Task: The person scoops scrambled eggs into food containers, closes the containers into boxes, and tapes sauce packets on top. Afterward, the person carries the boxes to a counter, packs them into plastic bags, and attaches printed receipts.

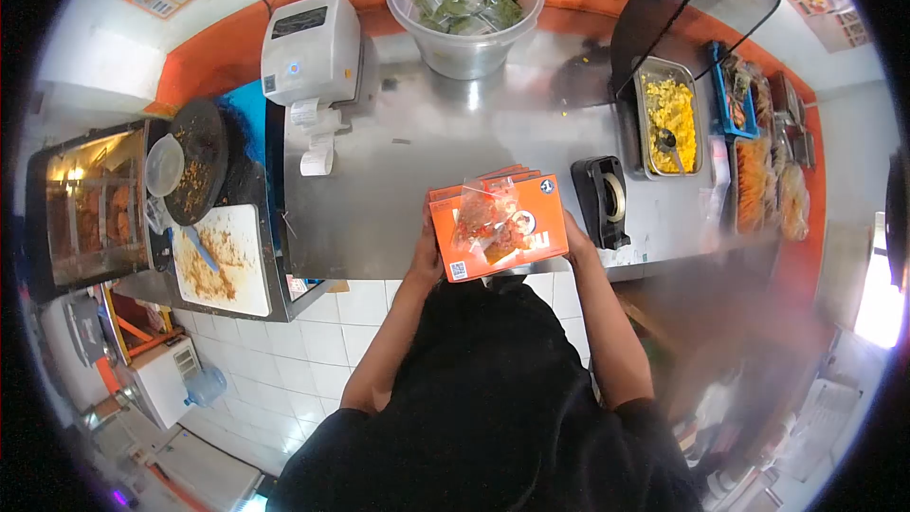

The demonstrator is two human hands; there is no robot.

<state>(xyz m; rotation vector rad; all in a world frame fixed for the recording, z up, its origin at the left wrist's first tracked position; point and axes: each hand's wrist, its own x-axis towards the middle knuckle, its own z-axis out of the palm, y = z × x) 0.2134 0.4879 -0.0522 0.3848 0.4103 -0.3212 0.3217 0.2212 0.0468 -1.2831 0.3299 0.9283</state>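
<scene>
1 box stack (550, 211) btwn L grip (429, 248), R grip (576, 242), nr 1 tape disp. (594, 197)

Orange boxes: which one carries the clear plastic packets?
The topmost orange box: the clear plastic packets lie on its printed face; the other orange boxes show only edges beyond it.

A black top (483, 408) with short sleeves (332, 446) is worn, leaving both forearms (393, 332) bare.

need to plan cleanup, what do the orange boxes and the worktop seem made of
Orange boxes: probably thin cardboard, smooth and printed, judging by their flat panels and crisp edges. Worktop: likely stainless steel with a dull sheen, given its grey surface and blurred reflections.
</scene>
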